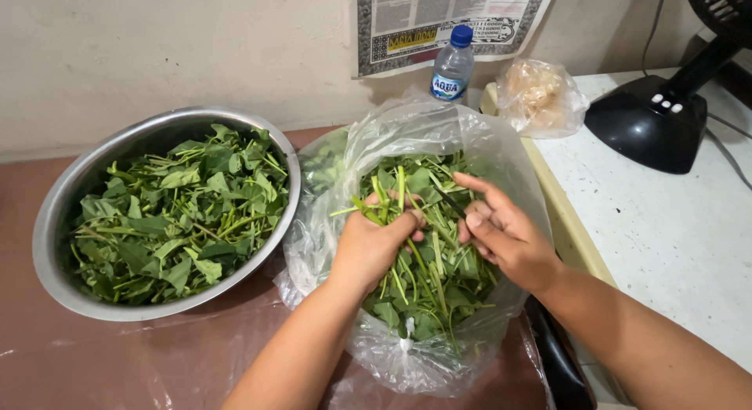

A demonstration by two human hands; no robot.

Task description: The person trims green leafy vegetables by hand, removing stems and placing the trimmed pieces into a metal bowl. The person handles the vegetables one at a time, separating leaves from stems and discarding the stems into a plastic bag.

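Nearest, a clear plastic bag point(407, 355) of leafy green stems point(435, 281), lying on a brown sheet point(94, 363). Inside the bag's mouth, both hands at work. Left hand point(374, 244): grip clenched around a bunch of stems, cut ends sticking up past the knuckles. Right hand point(501, 234): grip pinching a single thin stem point(450, 200) between thumb and forefinger, just beside the left. To the left, a steel bowl point(59, 198) heaped with picked leaves point(184, 210), touching the bag. To the right, a white table point(666, 238) with a black fan base point(654, 120). Farther back, against the wall: a water bottle point(453, 65), a small knotted bag point(539, 97), a paper sheet point(439, 18) above.
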